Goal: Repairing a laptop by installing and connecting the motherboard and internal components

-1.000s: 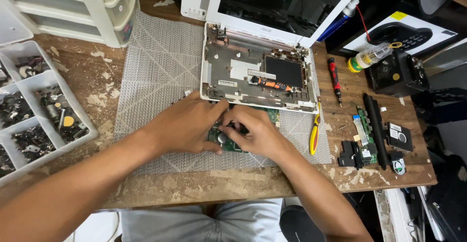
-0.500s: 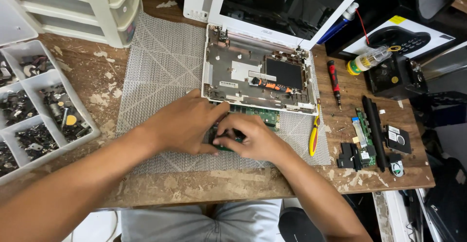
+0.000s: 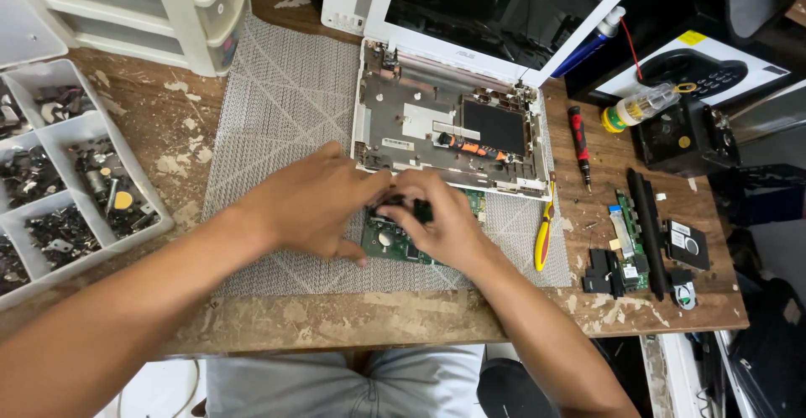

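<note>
Worn wood makes up our surface [image 3: 134,133], its paint flaked, with a grey woven mat [image 3: 285,107] spread across the middle. On the mat's far edge sits a white laptop [image 3: 453,124], opened up, its base stripped to bare frame. A white parts tray [image 3: 67,183] of dark bits lies at our left edge. Near us on the mat rests a green circuit board [image 3: 388,242], just in front of the laptop base. Our left hand [image 3: 315,204] and right hand [image 3: 441,221] meet over it, fingertips pinched narrow on a small dark part at the board's top edge. Yellow-handled pliers [image 3: 544,237] lie just right of the hands, a red screwdriver [image 3: 579,133] beyond.
</note>
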